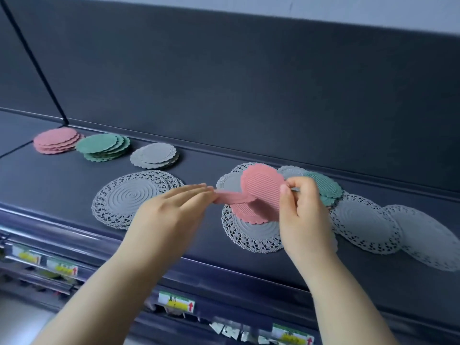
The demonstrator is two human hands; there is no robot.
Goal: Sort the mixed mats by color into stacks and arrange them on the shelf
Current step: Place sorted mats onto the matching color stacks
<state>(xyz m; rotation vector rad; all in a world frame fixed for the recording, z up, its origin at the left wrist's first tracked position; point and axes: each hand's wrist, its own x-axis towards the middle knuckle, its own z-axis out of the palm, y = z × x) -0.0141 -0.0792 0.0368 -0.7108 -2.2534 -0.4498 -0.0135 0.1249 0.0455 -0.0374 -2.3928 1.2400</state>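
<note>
Over the mixed pile on the shelf, the right hand pinches the rim of a tilted pink mat between thumb and curled fingers. Just left of the pile, the left hand lays nearly straight fingers along a thin pink bundle seen edge-on; its thumb is hidden beneath, so the hold underneath cannot be told. Both hands and that mat cover the pile's middle and its rightmost lace mat blurs at the frame edge, while well left of the pile sit a lace stack and, farther back, a grey stack, green stack and pink stack.
</note>
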